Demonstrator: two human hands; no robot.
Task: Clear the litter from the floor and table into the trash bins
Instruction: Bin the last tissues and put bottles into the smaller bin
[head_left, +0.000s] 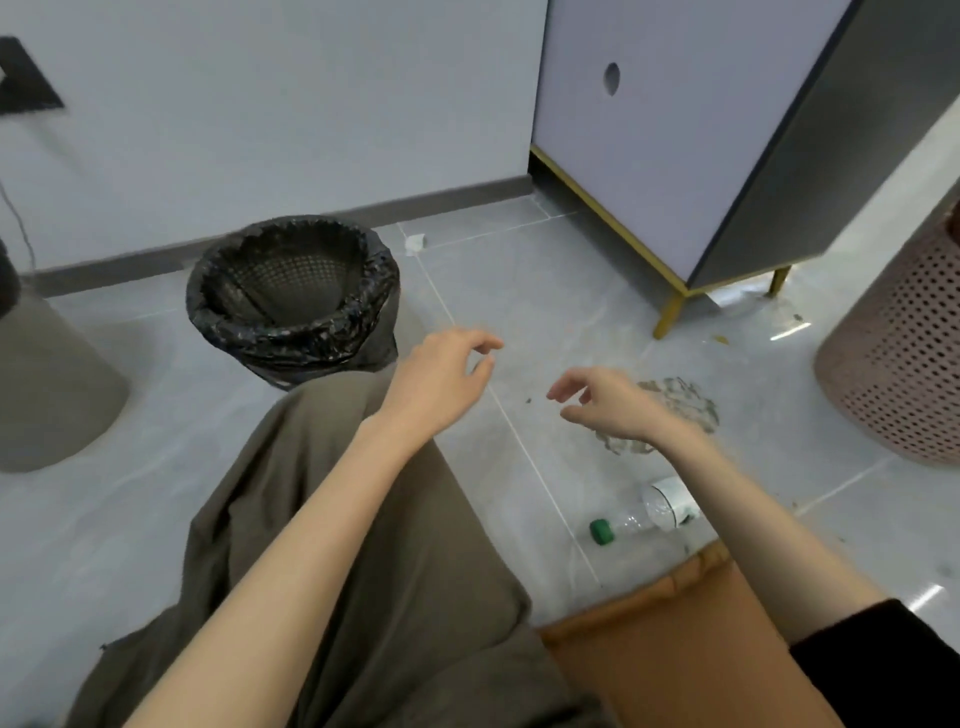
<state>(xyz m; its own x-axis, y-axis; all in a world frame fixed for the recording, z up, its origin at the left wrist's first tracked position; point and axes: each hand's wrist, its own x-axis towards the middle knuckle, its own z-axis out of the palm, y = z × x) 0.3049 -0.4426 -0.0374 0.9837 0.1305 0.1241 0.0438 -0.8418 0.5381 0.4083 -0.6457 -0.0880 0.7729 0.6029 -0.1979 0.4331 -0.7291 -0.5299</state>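
Observation:
A black mesh trash bin (293, 296) with a black liner stands on the grey floor at upper left. My left hand (441, 371) hovers just right of the bin, fingers loosely curled and holding nothing. My right hand (608, 402) hovers over the floor, also empty with relaxed fingers. Behind my right hand lies a flat patch of crumbly grey-brown litter (680, 402). A clear plastic bottle (647, 514) with a green cap lies on its side under my right forearm. A small white scrap (415, 242) lies by the wall behind the bin.
A pink perforated bin (904, 358) stands at the right edge. A cabinet on gold legs (691, 156) stands at the back right, with small crumbs on the floor near its legs. A grey cone-shaped base (47, 384) sits at left. My knee in brown cloth (363, 519) fills the lower middle.

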